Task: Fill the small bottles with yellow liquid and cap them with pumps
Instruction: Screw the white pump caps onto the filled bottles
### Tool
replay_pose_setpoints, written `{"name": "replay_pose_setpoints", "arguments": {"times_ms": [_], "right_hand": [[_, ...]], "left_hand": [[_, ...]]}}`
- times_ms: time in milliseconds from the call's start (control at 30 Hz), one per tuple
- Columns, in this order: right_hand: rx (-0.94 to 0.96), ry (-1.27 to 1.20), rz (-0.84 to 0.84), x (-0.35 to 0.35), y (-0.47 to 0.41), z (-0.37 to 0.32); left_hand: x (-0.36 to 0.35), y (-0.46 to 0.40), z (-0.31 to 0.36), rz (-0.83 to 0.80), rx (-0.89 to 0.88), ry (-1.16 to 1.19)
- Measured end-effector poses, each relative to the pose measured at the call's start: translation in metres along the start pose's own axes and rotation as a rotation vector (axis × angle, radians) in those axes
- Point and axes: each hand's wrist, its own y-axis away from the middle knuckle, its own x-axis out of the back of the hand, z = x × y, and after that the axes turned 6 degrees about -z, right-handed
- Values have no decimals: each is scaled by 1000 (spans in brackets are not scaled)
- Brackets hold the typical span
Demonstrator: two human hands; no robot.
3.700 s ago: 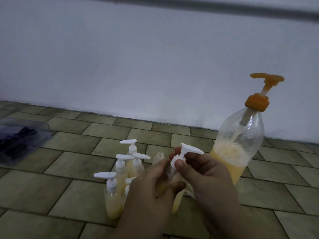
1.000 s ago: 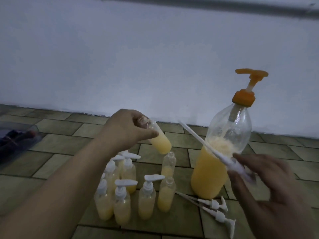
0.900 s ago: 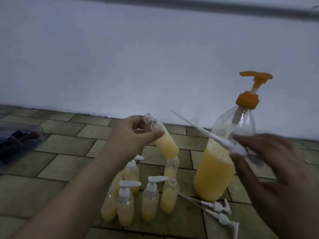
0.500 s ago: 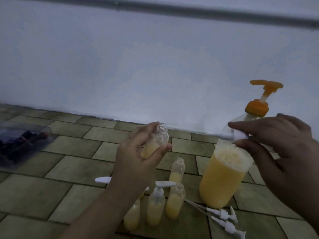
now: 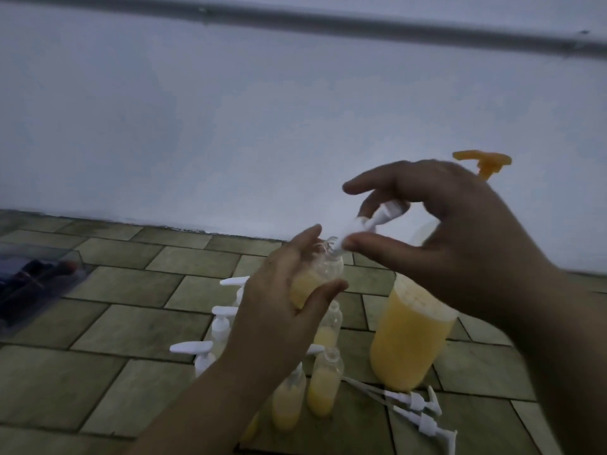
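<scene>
Capping step in hand: small bottle (image 5: pixel 317 277), part-filled with yellow liquid and tilted, being held above the floor cluster, white pump (image 5: pixel 368 224) entering its open neck. Next calling for seating the collar squarely, then twisting. Left hand (image 5: pixel 279 310) wrapping the bottle body; right hand (image 5: pixel 460 238) pinching the pump, remaining fingers spread.

small bottle (image 5: pixel 317 274): clear, yellow liquid | pump (image 5: pixel 368 223): white | large bottle (image 5: pixel 410 339): yellow fill, orange pump head (image 5: pixel 483 160) | floor tiles (image 5: pixel 131 330): olive-green, dark grout | wall (image 5: pixel 230 126): pale blue-white
</scene>
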Motion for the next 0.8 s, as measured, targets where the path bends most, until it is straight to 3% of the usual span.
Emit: {"name": "replay_pose_setpoints", "arguments": {"times_ms": [133, 267, 400, 567, 733, 800], "right_hand": [[-155, -202, 83, -31, -5, -2], [-282, -349, 83, -40, -2, -2], [-273, -721, -15, -35, 3, 4], [-365, -675, 96, -47, 5, 5], [-376, -961, 28, -48, 5, 6], [-428, -843, 91, -54, 4, 7]], "left_hand": [[-1, 3, 7, 56, 139, 308], [-1, 4, 8, 14, 125, 312], [2, 0, 10, 45, 149, 320], [-1, 1, 8, 3, 196, 347], [1, -3, 9, -10, 223, 347], [1, -3, 12, -28, 219, 336]]}}
